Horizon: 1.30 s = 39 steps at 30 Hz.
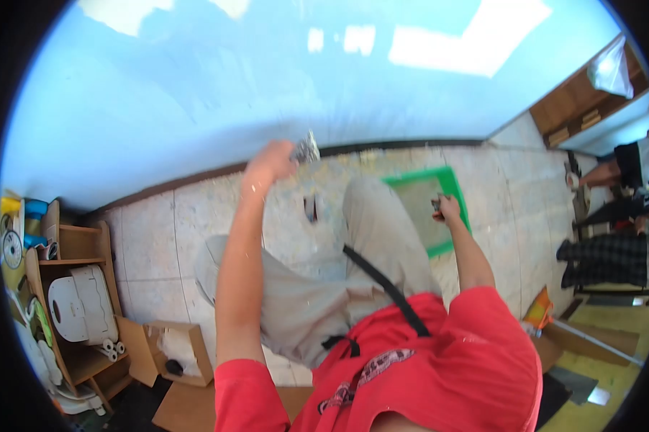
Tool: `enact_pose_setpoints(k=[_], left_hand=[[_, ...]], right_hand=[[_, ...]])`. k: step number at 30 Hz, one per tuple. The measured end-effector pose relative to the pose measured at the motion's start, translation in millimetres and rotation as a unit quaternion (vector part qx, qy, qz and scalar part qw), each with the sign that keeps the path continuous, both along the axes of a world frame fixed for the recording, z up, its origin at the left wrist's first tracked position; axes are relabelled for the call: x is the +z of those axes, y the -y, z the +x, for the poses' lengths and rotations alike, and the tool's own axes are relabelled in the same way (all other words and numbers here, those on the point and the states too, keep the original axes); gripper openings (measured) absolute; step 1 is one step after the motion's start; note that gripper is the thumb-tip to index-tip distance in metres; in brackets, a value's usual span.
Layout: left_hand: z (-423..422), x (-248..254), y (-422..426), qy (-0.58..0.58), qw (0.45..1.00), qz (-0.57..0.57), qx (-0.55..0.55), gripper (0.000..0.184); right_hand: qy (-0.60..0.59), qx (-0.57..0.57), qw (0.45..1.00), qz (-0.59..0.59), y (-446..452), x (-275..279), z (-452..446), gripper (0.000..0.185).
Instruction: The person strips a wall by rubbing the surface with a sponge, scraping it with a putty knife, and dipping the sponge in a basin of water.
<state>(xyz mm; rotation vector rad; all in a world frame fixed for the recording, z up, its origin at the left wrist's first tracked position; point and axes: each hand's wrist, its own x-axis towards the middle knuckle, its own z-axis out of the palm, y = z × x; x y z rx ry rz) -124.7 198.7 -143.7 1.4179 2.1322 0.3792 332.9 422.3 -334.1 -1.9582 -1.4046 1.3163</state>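
My left hand is closed around a crumpled silvery-grey piece, held up in front of the foot of the light blue wall. What the piece is made of is not clear. My right hand is closed over a green-rimmed tray, on a small dark thing too small to name. Part of the tray lies behind my bent knee. On the tiled floor between my hands sits a small dark and pale object.
To the left stands a wooden shelf with a white appliance, beside an open cardboard box. Dark clothing hangs on a rack at right, near another person. An orange-headed long-handled tool lies lower right.
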Motion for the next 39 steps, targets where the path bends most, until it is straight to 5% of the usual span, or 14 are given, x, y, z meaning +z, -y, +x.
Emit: enact_pose_setpoints(k=[3, 5, 7, 11, 13, 21, 24, 27, 31, 33, 35, 36, 38, 39], left_hand=[[3, 11, 1, 0.018, 0.999, -0.029, 0.008, 0.019], [8, 23, 4, 0.032, 0.999, -0.027, 0.020, 0.018], [9, 26, 2, 0.067, 0.996, -0.056, 0.022, 0.018], [4, 16, 4, 0.080, 0.995, -0.021, 0.049, 0.015], [4, 19, 9, 0.086, 0.995, -0.023, 0.054, 0.015], [-10, 11, 17, -0.003, 1.000, -0.018, 0.005, 0.016], [-4, 19, 17, 0.066, 0.997, -0.032, 0.010, 0.015], [1, 16, 7, -0.057, 0.994, -0.075, -0.052, 0.015], [13, 25, 4, 0.080, 0.994, -0.068, -0.017, 0.017], [21, 30, 0, 0.129, 0.990, -0.058, -0.004, 0.019], [30, 35, -7, 0.031, 0.987, -0.132, -0.082, 0.020], [35, 33, -10, 0.032, 0.986, -0.140, -0.088, 0.020], [39, 30, -16, 0.085, 0.977, -0.192, -0.046, 0.023], [40, 25, -17, 0.086, 0.976, -0.196, -0.047, 0.023]], right_hand=[[-0.220, -0.096, 0.969, -0.055, -68, 7, -10, 0.033], [-0.306, -0.274, 0.911, 0.029, -106, 56, -39, 0.033], [-0.432, -0.275, 0.849, 0.133, -155, 98, -63, 0.035], [-0.372, -0.251, 0.844, 0.294, -166, 241, -153, 0.042], [-0.183, -0.244, 0.861, 0.407, -150, 273, -194, 0.041], [-0.136, -0.245, 0.827, 0.487, -118, 257, -250, 0.039], [-0.122, -0.195, 0.823, 0.520, -82, 274, -273, 0.041], [-0.151, -0.173, 0.784, 0.576, -17, 297, -341, 0.036], [-0.101, -0.082, 0.722, 0.680, 64, 298, -425, 0.032], [-0.089, 0.010, 0.736, 0.671, 102, 298, -457, 0.034], [-0.339, 0.133, 0.839, 0.405, 140, 307, -472, 0.027], [-0.336, 0.126, 0.843, 0.401, 137, 298, -473, 0.027], [-0.063, 0.226, 0.645, 0.727, 124, 279, -479, 0.019], [-0.067, 0.206, 0.651, 0.727, 116, 284, -468, 0.017]])
